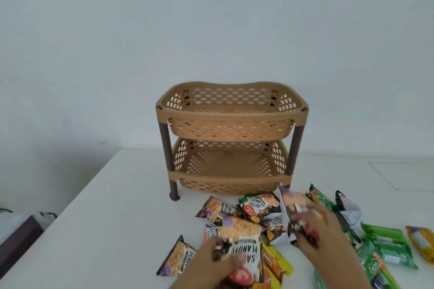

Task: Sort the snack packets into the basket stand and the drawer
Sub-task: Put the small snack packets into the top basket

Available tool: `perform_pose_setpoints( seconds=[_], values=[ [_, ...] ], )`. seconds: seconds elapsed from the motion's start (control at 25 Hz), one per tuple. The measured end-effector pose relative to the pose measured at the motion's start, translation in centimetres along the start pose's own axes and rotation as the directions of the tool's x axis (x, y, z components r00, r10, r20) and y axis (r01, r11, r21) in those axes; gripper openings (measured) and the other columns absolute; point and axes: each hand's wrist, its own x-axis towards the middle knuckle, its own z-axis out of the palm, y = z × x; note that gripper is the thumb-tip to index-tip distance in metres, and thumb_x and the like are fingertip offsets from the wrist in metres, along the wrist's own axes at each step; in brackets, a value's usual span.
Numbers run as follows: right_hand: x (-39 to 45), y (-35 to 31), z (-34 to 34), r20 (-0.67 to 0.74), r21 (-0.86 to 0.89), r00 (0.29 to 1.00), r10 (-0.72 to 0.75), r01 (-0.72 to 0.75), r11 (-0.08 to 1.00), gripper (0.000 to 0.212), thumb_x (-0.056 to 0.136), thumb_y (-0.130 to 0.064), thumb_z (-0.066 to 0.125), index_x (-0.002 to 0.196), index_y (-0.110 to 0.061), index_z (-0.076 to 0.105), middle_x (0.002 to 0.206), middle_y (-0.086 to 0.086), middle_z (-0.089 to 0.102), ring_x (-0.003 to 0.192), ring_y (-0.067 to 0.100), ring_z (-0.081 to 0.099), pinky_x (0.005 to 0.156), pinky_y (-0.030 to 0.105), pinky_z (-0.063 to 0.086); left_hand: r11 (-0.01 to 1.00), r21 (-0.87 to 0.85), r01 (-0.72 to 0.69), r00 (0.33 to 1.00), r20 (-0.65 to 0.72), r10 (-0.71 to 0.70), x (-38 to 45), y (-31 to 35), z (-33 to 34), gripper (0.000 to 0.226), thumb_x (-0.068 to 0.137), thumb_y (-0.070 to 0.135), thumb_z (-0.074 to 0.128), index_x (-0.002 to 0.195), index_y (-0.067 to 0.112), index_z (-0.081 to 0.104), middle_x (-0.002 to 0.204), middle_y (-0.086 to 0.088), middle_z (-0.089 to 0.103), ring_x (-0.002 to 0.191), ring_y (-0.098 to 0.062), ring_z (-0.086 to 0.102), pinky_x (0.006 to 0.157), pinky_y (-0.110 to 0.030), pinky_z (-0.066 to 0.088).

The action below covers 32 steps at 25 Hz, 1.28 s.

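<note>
White desk holds an empty basket stand far, packets scattered near; both hands, left and right, each grasp a peanut packet, apparently lifting them for sorting.

"SALTED PEANUTS" on black-white packet.

Two-tier basket stand at frame centre on the table, wall behind it, snack packets spread on the table below and lower right of the stand, two hands among them at bottom centre.
</note>
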Motion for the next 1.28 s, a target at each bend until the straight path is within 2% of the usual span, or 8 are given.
perform_pose_setpoints(
  seconds=[0.16,0.32,0.52,0.72,1.04,1.12,1.2,1.28],
  values=[
    [7.5,-8.3,-4.5,-0.23,-0.033,0.936,-0.267,0.267,0.963,0.025,0.078,-0.026,0.063,0.097,-0.04,0.056,0.125,-0.022,0.033,0.077,-0.008,0.051,0.064,0.003,0.034,0.983,0.044,-0.18,0.981,-0.068,0.183,2.0,8.0,-5.8,0.058,0.056,0.046,0.074,0.104,0.023,0.055,0.092,-0.002,0.075,0.077,-0.023,0.073,0.061,-0.03,0.059],
    [15.6,-13.4,-5.2,-0.324,-0.069,0.853,-0.409,0.41,0.909,0.027,0.08,-0.016,0.066,0.102,-0.032,0.06,0.136,-0.007,0.041,0.1,-0.008,0.039,0.07,-0.004,0.031,0.93,0.024,-0.367,0.901,-0.24,0.362,5.3,15.7,-10.9,0.015,0.079,0.03,0.07,0.089,0.026,0.06,0.075,0.006,0.076,0.069,-0.012,0.073,0.061,-0.031,0.06],
    [24.5,-16.3,-2.0,-0.183,-0.17,0.844,-0.505,0.479,0.861,0.029,0.079,-0.013,0.066,0.103,-0.029,0.06,0.136,0.0,0.042,0.103,0.02,0.057,0.076,0.021,0.037,0.916,0.039,-0.399,0.837,-0.393,0.381,10.8,20.5,-15.5,0.032,0.083,0.031,0.066,0.107,0.01,0.059,0.098,-0.012,0.071,0.087,-0.028,0.07,0.078,-0.047,0.058],
    [33.1,-17.4,2.2,0.051,-0.138,0.899,-0.436,0.439,0.888,0.034,0.077,-0.01,0.064,0.109,-0.021,0.059,0.124,0.009,0.045,0.104,0.027,0.056,0.083,0.03,0.043,0.937,0.112,-0.332,0.82,-0.456,0.345,17.8,22.6,-19.2,0.011,0.083,0.02,0.067,0.079,0.016,0.058,0.067,-0.001,0.065,0.045,-0.009,0.063,0.04,-0.018,0.052],
    [38.7,-17.5,6.1,0.352,-0.397,0.909,-0.222,0.36,0.844,0.04,0.085,-0.009,0.059,0.123,-0.019,0.054,0.13,0.014,0.039,0.109,0.034,0.054,0.093,0.038,0.047,0.992,0.114,0.05,0.892,-0.452,0.007,24.7,23.6,-20.4,0.052,0.088,0.019,0.061,0.127,-0.005,0.038,0.114,-0.026,0.061,0.087,-0.037,0.064,0.075,-0.045,0.054],
    [37.6,-17.9,6.5,0.467,-0.374,0.863,-0.196,0.393,0.84,0.051,0.085,-0.015,0.062,0.132,-0.023,0.047,0.138,0.017,0.034,0.12,0.034,0.047,0.102,0.038,0.042,0.885,0.427,0.186,0.846,-0.528,0.077,24.8,23.0,-20.4,0.051,0.094,0.03,0.05,0.132,-0.001,0.037,0.111,-0.022,0.06,0.091,-0.033,0.061,0.078,-0.039,0.05],
    [36.3,-16.4,7.6,0.568,-0.383,0.817,-0.102,0.372,0.846,0.07,0.084,-0.02,0.064,0.144,-0.03,0.028,0.154,0.015,0.016,0.137,0.033,0.029,0.11,0.041,0.033,0.519,0.795,0.313,0.855,-0.473,0.21,24.9,21.4,-20.7,0.048,0.095,0.038,0.044,0.128,0.003,0.047,0.123,-0.015,0.058,0.109,-0.028,0.057,0.088,-0.032,0.045],
    [34.3,-14.1,7.7,0.615,-0.389,0.788,-0.018,0.323,0.863,0.08,0.085,-0.02,0.062,0.147,-0.032,0.013,0.158,0.009,0.003,0.142,0.033,0.019,0.113,0.045,0.028,0.401,0.876,0.268,0.873,-0.397,0.284,25.6,19.6,-19.6,0.044,0.093,0.038,0.048,0.118,0.003,0.054,0.119,-0.013,0.059,0.103,-0.024,0.057,0.082,-0.03,0.045]
  ],
)
